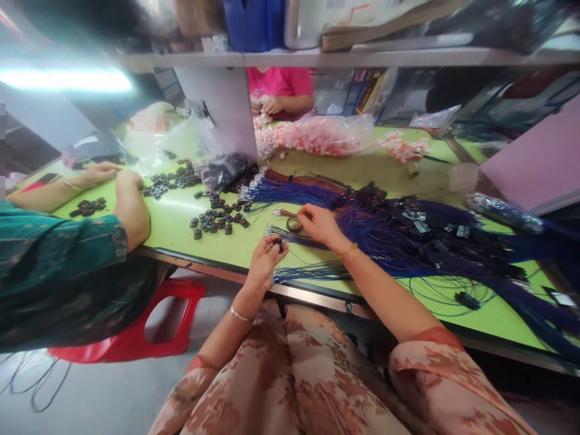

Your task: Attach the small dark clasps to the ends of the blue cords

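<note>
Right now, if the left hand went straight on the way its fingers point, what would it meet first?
Likely the dark wires just beyond the left hand, then the black ring; depth is hard to judge from this one view.

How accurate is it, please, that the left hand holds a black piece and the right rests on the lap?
The right hand is not there: the head view shows it over the table, by blue wires. The left hand does hold a black piece.

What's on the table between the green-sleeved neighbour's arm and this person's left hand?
In the head view, small black pieces lie scattered between the neighbour's arm and the left hand.
</note>
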`<state>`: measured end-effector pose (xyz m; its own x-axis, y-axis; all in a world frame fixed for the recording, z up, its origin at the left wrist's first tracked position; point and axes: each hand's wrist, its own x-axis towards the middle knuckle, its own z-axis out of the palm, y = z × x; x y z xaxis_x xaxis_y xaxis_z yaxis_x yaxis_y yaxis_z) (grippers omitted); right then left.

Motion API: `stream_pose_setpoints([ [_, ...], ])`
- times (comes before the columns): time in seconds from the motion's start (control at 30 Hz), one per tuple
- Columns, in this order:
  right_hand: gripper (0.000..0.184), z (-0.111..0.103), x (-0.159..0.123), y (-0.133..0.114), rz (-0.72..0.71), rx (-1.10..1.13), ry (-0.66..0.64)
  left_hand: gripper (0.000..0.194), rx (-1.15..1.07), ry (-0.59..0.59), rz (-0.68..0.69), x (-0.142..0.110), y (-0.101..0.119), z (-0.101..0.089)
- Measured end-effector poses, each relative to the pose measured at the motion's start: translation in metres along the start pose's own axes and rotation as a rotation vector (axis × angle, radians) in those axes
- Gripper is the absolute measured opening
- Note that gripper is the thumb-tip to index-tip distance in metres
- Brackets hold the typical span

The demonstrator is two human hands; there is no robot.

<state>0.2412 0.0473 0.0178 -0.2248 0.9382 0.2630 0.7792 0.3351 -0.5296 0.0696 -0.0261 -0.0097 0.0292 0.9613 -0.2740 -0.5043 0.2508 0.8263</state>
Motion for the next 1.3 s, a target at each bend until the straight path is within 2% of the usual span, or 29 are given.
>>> stream_pose_setpoints([
  [0.07, 0.019, -0.003, 0.018, 0.014, 0.093, -0.258, -0.019, 0.025, -0.012, 0.005, -0.032, 0.005, -0.002, -0.002],
  [0.13, 0.019, -0.002, 0.031, 0.024, 0.147, -0.412, -0.119, 0.027, -0.021, 0.005, -0.055, 0.009, -0.004, -0.004],
  [0.2, 0.019, 0.002, 0.038, 0.030, 0.168, -0.445, -0.215, 0.029, -0.030, 0.005, -0.062, 0.011, -0.004, -0.007],
  [0.27, 0.020, 0.004, 0.041, 0.034, 0.162, -0.430, -0.254, 0.029, -0.037, 0.002, -0.065, 0.012, -0.005, -0.009],
  [0.4, 0.021, 0.001, 0.040, 0.040, 0.111, -0.415, -0.190, 0.030, -0.044, -0.019, -0.066, 0.012, -0.006, -0.011],
  [0.53, 0.020, -0.001, 0.040, 0.039, 0.092, -0.318, -0.091, 0.031, -0.047, -0.023, -0.066, 0.013, -0.007, -0.012],
  [0.73, 0.014, 0.010, 0.042, 0.014, -0.078, -0.046, -0.075, 0.027, -0.045, -0.005, -0.071, 0.011, -0.006, -0.010],
  [0.9, 0.013, 0.015, 0.037, -0.001, -0.187, -0.021, -0.025, 0.026, -0.046, 0.012, -0.062, 0.009, -0.005, -0.009],
  [1.07, 0.012, 0.008, 0.023, 0.001, -0.226, 0.108, -0.018, 0.025, -0.059, -0.012, -0.043, 0.010, 0.000, -0.001],
  [1.3, 0.006, 0.004, -0.004, 0.005, -0.182, 0.322, -0.022, 0.018, -0.100, -0.031, -0.110, 0.028, 0.000, 0.014],
])
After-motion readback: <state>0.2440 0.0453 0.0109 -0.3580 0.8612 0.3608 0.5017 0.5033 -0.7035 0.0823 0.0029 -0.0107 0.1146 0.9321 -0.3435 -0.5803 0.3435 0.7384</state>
